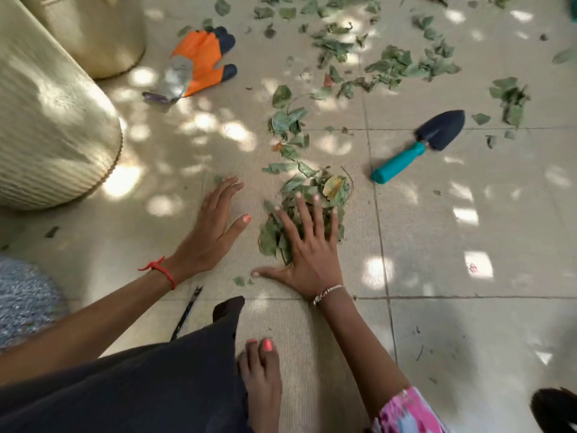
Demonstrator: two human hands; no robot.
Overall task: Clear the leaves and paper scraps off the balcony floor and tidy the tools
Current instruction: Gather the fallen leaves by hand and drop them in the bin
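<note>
Leaf pile (332, 187): right hand (307, 248) pressing flat, grip wide; left hand (215, 228) lying open beside. Advisable: cupping both palms inward, scooping underneath.

Upper left of the frame: a large cream container (53, 126) with fine horizontal ribbing and a rounded base rim; behind it, at the top edge, a second cream container (103, 29) of similar make, the two just beside each other. Lower left edge: part of a grey-blue shaggy rug (22, 301). Bottom left to centre: a dark garment (125, 385); at its right border, a bare foot (260, 379) with coral-painted toenails. Bottom, right of centre: a pink patterned sleeve (406, 414). Lower right corner: a dark object (559, 407), cropped and not identifiable
</note>
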